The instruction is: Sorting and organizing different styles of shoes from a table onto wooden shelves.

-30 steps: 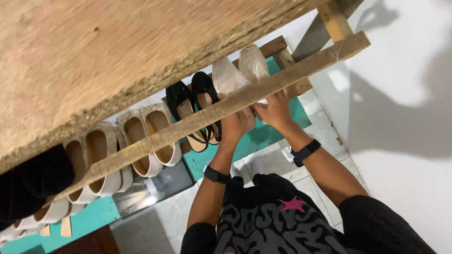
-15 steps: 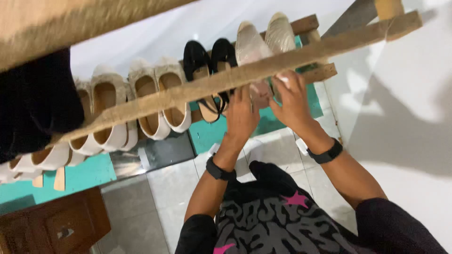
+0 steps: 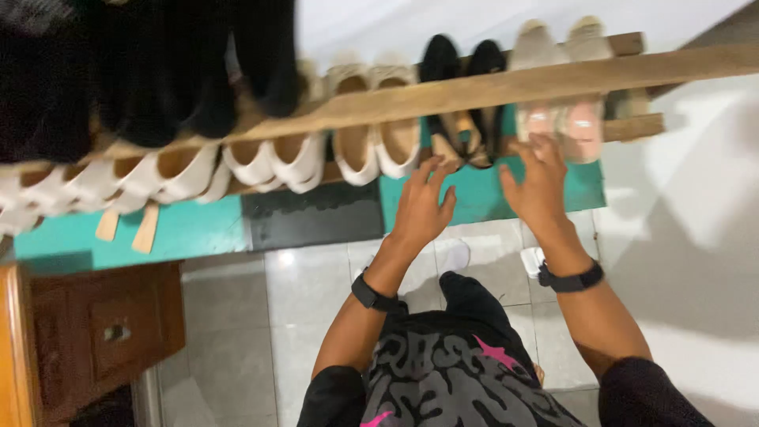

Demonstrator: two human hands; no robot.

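both hands are raised to a wooden shoe rack (image 3: 490,85) seen from above, a long front rail with shoes lined up heel-out behind it. the left hand (image 3: 421,207) is open, fingers (image 3: 427,170) spread apart and pointing up, the tips touching or just short of the heels of a pair of black shoes with tan insoles (image 3: 462,95); it clamps on nothing. the right hand (image 3: 539,183) is open too, fingers (image 3: 545,146) apart, the tips resting at the heel end of a pair of pale pink sandals (image 3: 557,119), which sit at the right end of the rack, just beside the black pair. whether the fingertips press the sandals or only brush them is hard to tell. each wrist carries a black band (image 3: 571,278). to the left of the black pair stand cream shoes (image 3: 375,134), then more white ones (image 3: 261,162), and dark boots (image 3: 190,71) on a higher level. below lie a teal strip (image 3: 182,229), pale floor tiles (image 3: 308,308) and a brown wooden cabinet (image 3: 87,332) at the left.
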